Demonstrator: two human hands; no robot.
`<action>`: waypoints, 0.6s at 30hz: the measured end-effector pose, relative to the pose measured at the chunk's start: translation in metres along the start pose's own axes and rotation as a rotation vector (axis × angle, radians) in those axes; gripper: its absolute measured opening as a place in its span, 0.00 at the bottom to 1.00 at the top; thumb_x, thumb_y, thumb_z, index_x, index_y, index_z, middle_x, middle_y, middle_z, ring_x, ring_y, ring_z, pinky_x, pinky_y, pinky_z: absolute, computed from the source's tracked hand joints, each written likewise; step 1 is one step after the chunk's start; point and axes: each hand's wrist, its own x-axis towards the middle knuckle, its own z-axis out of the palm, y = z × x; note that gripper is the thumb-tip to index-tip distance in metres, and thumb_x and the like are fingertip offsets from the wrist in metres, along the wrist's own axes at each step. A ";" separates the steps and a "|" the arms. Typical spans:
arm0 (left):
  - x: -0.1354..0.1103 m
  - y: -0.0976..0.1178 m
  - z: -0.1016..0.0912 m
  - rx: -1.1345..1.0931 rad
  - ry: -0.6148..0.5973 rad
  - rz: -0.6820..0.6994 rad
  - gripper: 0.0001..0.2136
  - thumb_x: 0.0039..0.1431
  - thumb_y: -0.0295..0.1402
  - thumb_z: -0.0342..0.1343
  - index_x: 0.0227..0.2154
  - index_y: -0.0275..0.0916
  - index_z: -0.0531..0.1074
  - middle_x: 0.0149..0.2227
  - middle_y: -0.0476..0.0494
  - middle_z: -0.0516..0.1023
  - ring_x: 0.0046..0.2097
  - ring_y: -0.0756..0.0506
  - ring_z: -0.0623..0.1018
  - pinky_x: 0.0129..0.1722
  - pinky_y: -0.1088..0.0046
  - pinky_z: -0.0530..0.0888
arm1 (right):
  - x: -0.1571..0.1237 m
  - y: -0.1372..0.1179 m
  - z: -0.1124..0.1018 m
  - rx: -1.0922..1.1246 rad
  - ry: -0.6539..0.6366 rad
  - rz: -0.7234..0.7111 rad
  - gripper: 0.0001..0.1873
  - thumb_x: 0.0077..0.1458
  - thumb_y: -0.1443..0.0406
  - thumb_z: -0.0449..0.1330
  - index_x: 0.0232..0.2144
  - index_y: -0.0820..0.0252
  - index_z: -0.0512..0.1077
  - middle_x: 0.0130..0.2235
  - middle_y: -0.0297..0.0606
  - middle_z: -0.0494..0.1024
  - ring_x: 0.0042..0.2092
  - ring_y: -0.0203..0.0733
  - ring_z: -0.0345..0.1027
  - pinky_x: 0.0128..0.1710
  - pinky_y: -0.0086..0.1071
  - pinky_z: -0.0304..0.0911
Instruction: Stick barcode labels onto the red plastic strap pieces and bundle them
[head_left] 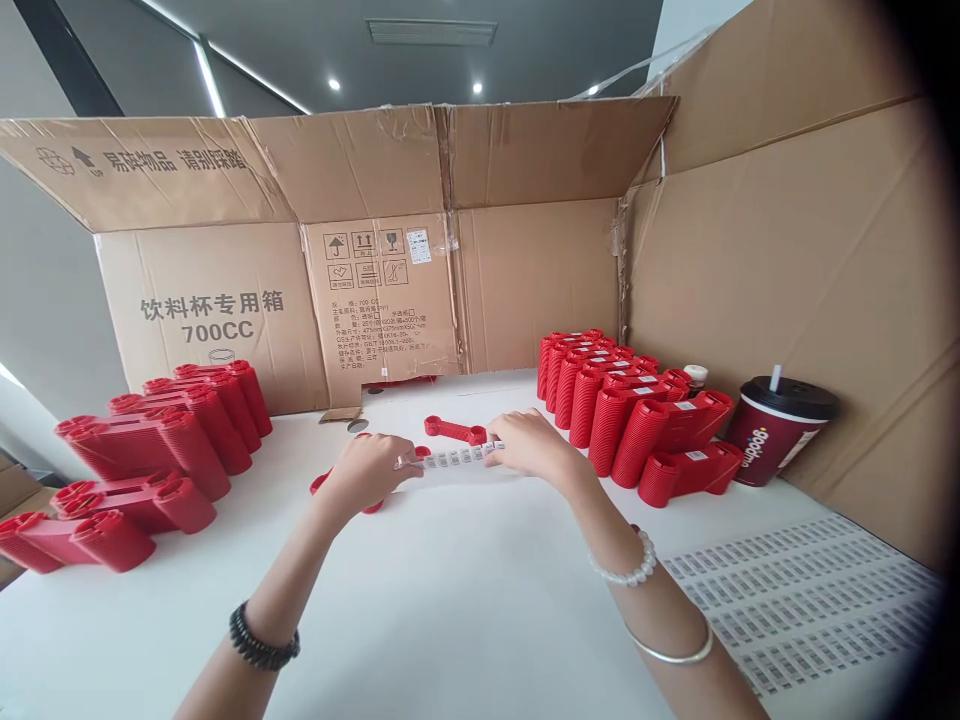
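A strip of small printed labels (pixel 454 457) is stretched level between my two hands, above the white table. My left hand (pixel 375 470) pinches its left end, and my right hand (pixel 529 445) grips the right end. Just beyond the strip lies a red plastic piece (pixel 454 430) with a round socket at each end. Other red plastic parts (pixel 373 506) lie under and behind my left hand, which partly hides them.
Stacked red pieces stand in a row at left (pixel 187 440) and another at right (pixel 630 410). A lidded drink cup (pixel 780 430) with a straw and a small bottle (pixel 696 376) are at right. Label sheets (pixel 802 590) cover the table's right side. Cardboard walls (pixel 540 290) enclose the back.
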 end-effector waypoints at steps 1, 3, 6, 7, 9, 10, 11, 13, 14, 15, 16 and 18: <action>0.000 -0.001 0.000 0.020 -0.005 0.009 0.13 0.57 0.42 0.50 0.30 0.43 0.76 0.32 0.44 0.80 0.34 0.42 0.76 0.32 0.69 0.64 | 0.001 0.000 0.001 -0.005 -0.001 -0.006 0.13 0.52 0.62 0.62 0.21 0.59 0.65 0.29 0.36 0.74 0.33 0.41 0.66 0.38 0.32 0.52; -0.001 -0.002 0.000 0.043 -0.017 0.028 0.14 0.59 0.41 0.47 0.31 0.42 0.76 0.32 0.43 0.79 0.34 0.42 0.75 0.32 0.69 0.64 | 0.002 0.000 0.002 -0.018 -0.017 -0.012 0.15 0.54 0.62 0.61 0.20 0.59 0.64 0.26 0.35 0.73 0.33 0.41 0.66 0.39 0.33 0.52; -0.001 -0.005 0.002 0.010 -0.014 0.035 0.13 0.60 0.40 0.46 0.32 0.42 0.75 0.33 0.43 0.78 0.35 0.42 0.75 0.32 0.69 0.64 | 0.002 -0.001 0.002 -0.012 -0.048 0.007 0.15 0.53 0.61 0.61 0.20 0.59 0.63 0.27 0.36 0.73 0.35 0.43 0.66 0.38 0.32 0.51; -0.001 -0.005 0.002 -0.015 -0.008 0.028 0.12 0.60 0.40 0.47 0.32 0.42 0.74 0.34 0.43 0.78 0.36 0.42 0.75 0.32 0.70 0.64 | 0.002 -0.001 0.001 0.003 -0.055 0.016 0.14 0.52 0.61 0.62 0.20 0.59 0.64 0.28 0.36 0.73 0.37 0.44 0.66 0.36 0.31 0.51; 0.000 -0.004 0.003 -0.053 0.007 0.002 0.10 0.58 0.40 0.49 0.30 0.42 0.72 0.34 0.44 0.77 0.36 0.42 0.75 0.31 0.70 0.64 | 0.001 -0.002 0.000 0.043 -0.057 0.027 0.12 0.50 0.60 0.63 0.22 0.58 0.65 0.31 0.36 0.74 0.40 0.45 0.65 0.35 0.30 0.51; 0.000 -0.004 0.003 -0.061 0.014 -0.018 0.09 0.57 0.39 0.50 0.30 0.42 0.71 0.34 0.45 0.77 0.36 0.42 0.75 0.31 0.71 0.64 | 0.000 -0.002 -0.001 0.059 -0.055 0.030 0.11 0.50 0.61 0.63 0.23 0.58 0.66 0.32 0.36 0.75 0.41 0.45 0.65 0.35 0.30 0.50; 0.001 -0.002 0.003 -0.060 0.023 -0.039 0.08 0.56 0.39 0.51 0.29 0.42 0.70 0.34 0.45 0.77 0.35 0.43 0.75 0.30 0.71 0.64 | -0.001 -0.002 -0.002 0.070 -0.053 0.033 0.09 0.49 0.62 0.63 0.24 0.58 0.66 0.32 0.35 0.75 0.41 0.45 0.65 0.35 0.30 0.50; 0.002 0.000 0.003 -0.042 0.038 -0.068 0.06 0.55 0.37 0.52 0.28 0.41 0.69 0.33 0.45 0.76 0.35 0.43 0.75 0.30 0.71 0.63 | -0.001 -0.003 -0.003 0.078 -0.044 0.033 0.07 0.49 0.64 0.62 0.25 0.57 0.67 0.31 0.34 0.75 0.41 0.43 0.65 0.36 0.29 0.50; 0.002 0.001 0.003 -0.029 0.045 -0.078 0.06 0.54 0.37 0.52 0.28 0.41 0.69 0.32 0.45 0.76 0.34 0.43 0.75 0.30 0.71 0.63 | -0.002 -0.004 -0.003 0.079 -0.042 0.031 0.07 0.49 0.65 0.62 0.25 0.57 0.67 0.30 0.34 0.75 0.40 0.43 0.65 0.36 0.29 0.50; 0.002 0.001 0.003 -0.020 0.050 -0.082 0.05 0.54 0.37 0.53 0.28 0.41 0.69 0.33 0.45 0.76 0.34 0.43 0.75 0.29 0.71 0.63 | -0.001 -0.004 -0.003 0.080 -0.040 0.029 0.07 0.49 0.65 0.62 0.25 0.57 0.67 0.30 0.33 0.74 0.39 0.42 0.65 0.37 0.29 0.50; 0.003 0.001 0.004 -0.015 0.054 -0.080 0.05 0.54 0.36 0.53 0.29 0.41 0.70 0.33 0.45 0.77 0.34 0.43 0.75 0.29 0.71 0.63 | -0.001 -0.004 -0.003 0.082 -0.037 0.028 0.07 0.49 0.65 0.62 0.25 0.57 0.67 0.30 0.33 0.74 0.39 0.42 0.64 0.37 0.29 0.50; 0.003 -0.001 0.004 -0.014 0.053 -0.075 0.06 0.55 0.37 0.52 0.30 0.42 0.71 0.33 0.46 0.78 0.35 0.43 0.75 0.29 0.72 0.62 | 0.000 -0.003 -0.002 0.091 -0.031 0.026 0.08 0.48 0.64 0.63 0.24 0.57 0.66 0.30 0.33 0.74 0.38 0.42 0.64 0.37 0.29 0.50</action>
